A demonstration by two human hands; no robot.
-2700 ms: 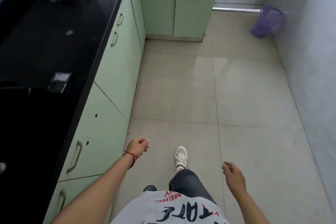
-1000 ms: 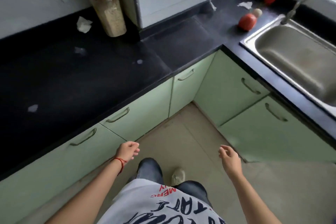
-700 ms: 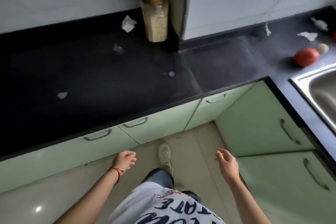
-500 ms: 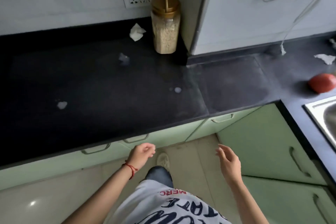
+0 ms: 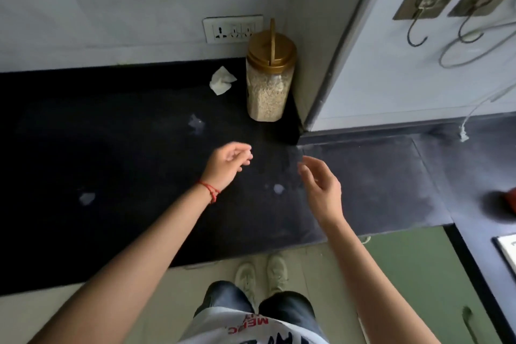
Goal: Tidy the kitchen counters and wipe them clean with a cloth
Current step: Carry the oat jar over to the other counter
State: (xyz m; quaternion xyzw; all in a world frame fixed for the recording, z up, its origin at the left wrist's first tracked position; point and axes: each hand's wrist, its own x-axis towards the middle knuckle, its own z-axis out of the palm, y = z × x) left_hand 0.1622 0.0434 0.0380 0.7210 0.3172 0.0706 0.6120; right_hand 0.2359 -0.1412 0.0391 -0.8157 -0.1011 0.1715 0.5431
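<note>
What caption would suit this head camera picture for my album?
Both empty hands, left hand and right hand, reach over a black counter toward a gold-lidded jar.

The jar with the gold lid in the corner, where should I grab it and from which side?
Grip the jar round its clear body below the lid, coming from the front-left: walls close its back and right.

Wall socket (image 5: pixel 233 28), two hooks (image 5: pixel 417 33).

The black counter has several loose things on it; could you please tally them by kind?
Crumpled white tissue: 1
Small pale scraps: 3
Gold-lidded jar: 1
Red object, cut off at the frame edge: 1
Total: 6
</note>
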